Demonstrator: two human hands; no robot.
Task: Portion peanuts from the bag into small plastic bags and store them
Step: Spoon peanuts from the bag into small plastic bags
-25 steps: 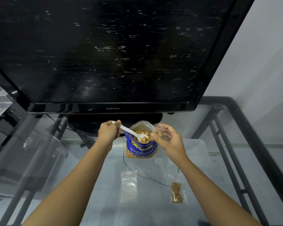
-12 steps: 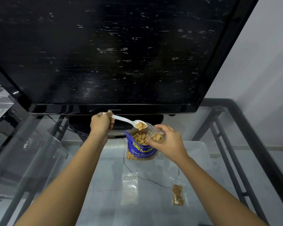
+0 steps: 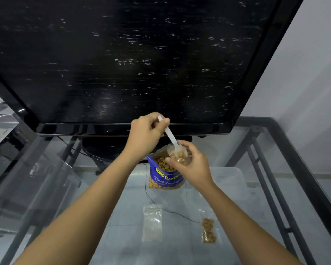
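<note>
Above the open peanut bag point(image 3: 165, 174), at the far middle of the glass table point(image 3: 107, 236), the left hand point(image 3: 144, 135) pinches the handle of a white spoon point(image 3: 172, 138) between thumb and fingers. The spoon bowl, loaded with peanuts, points down into the mouth of a small plastic bag point(image 3: 182, 157). The right hand point(image 3: 191, 165) holds this small bag, its fingers curled around the thin rim. The danger, I think, is a spill: the opening is narrow and soft, so if the fingers let it fold, or the spoon tips too early, peanuts can fall beside it. Most would land back in the big bag below, but some may roll onto the glass. An empty bag point(image 3: 152, 223) and a filled bag point(image 3: 208, 233) lie nearer, well apart from the hands.
</note>
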